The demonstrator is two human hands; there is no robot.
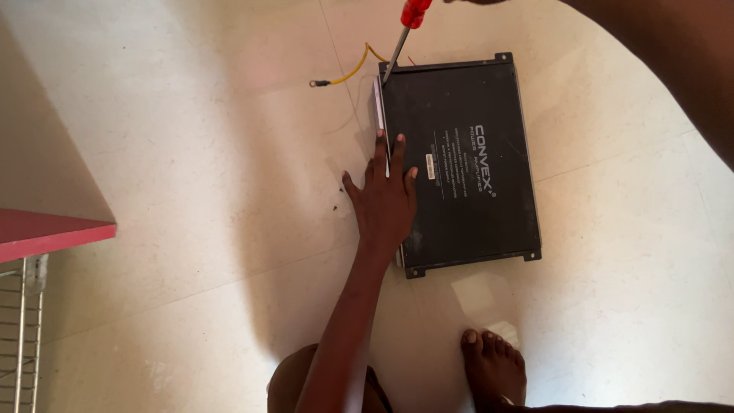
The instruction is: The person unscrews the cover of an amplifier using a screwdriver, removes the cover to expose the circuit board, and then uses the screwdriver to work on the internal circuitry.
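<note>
A flat black metal box (pixel 466 160) with corner mounting tabs and white print lies on the pale floor. My left hand (pixel 386 199) rests flat with its fingers spread over the box's left edge, beside a thin silver side panel (pixel 378 107). A screwdriver (pixel 403 34) with a red handle slants down, and its tip sits at the box's top left corner. My right hand (pixel 472 1) shows only as a sliver at the top edge, above that handle, with my right forearm running along the upper right. A yellow wire (pixel 352 70) with a ring terminal trails left from that corner.
A red-edged tabletop (pixel 46 233) juts in from the left with a white wire rack (pixel 19 329) below it. My bare foot (pixel 493 367) and knee (pixel 306 382) are at the bottom. Small dark specks (pixel 336 206) lie on the floor by my left hand.
</note>
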